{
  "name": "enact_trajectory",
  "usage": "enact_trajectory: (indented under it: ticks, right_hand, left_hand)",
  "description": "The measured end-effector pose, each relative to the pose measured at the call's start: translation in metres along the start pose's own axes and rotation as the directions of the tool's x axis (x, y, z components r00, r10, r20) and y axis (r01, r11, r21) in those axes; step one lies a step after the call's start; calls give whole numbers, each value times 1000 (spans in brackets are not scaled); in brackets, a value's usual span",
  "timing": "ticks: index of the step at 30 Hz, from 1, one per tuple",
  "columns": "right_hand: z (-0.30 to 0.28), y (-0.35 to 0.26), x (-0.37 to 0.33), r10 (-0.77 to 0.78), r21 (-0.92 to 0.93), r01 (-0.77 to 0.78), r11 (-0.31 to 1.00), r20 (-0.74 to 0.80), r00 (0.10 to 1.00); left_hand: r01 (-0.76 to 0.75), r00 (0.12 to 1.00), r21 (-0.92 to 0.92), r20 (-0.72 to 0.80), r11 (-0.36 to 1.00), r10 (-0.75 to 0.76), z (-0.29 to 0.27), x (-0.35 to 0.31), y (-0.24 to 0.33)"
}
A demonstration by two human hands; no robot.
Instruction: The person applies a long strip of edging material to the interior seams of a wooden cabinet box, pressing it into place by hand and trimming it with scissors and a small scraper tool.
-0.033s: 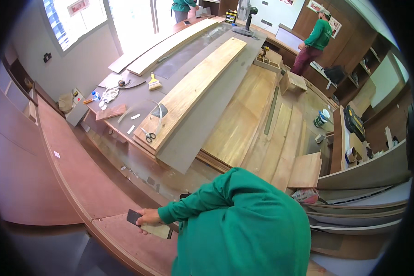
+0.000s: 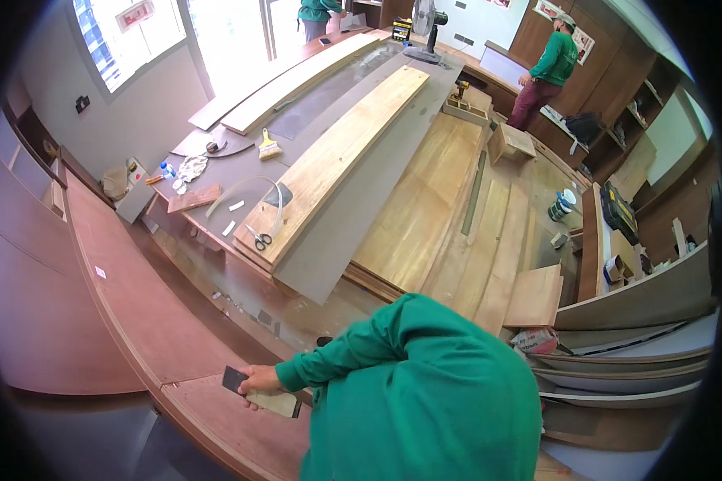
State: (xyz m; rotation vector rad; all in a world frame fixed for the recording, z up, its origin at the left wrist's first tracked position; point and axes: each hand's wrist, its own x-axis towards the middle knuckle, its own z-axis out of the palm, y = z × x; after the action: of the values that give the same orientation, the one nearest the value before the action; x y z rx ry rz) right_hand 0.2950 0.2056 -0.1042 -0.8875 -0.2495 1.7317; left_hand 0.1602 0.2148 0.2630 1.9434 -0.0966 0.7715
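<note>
My right arm, in a green sleeve, reaches leftward across the lower middle of the view. My right hand is closed on a flat piece of sandpaper, beige along its length with dark ends. The sandpaper lies at the surface of a long reddish-brown wooden panel, close to a seam across it. The green sleeve and body cover part of the panel's near end. My left hand does not show.
A worktable ahead carries long planks, scissors, a brush and a fan. Wooden boards lie to its right. One person stands back right, another at the far table end. Stacked curved panels stand at right.
</note>
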Motion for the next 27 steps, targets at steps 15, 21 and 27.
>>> enact_trajectory:
  ticks: [15, 21, 27]
  right_hand:
    - [-50, -58, 8, 129, 57, -134, 989, 80, 988]
    - [-84, -86, 15, 222, -152, -207, 967, 89, 971]
    - [-133, -69, 1, 443, -157, -419, 894, 184, 877]
  left_hand:
    - [77, 938, 277, -346, 958, 25, 18, 74, -60]
    - [414, 714, 413, -700, 811, -8, -35, 46, -95]
    - [468, 24, -250, -955, 848, -294, -105, -96, -204]
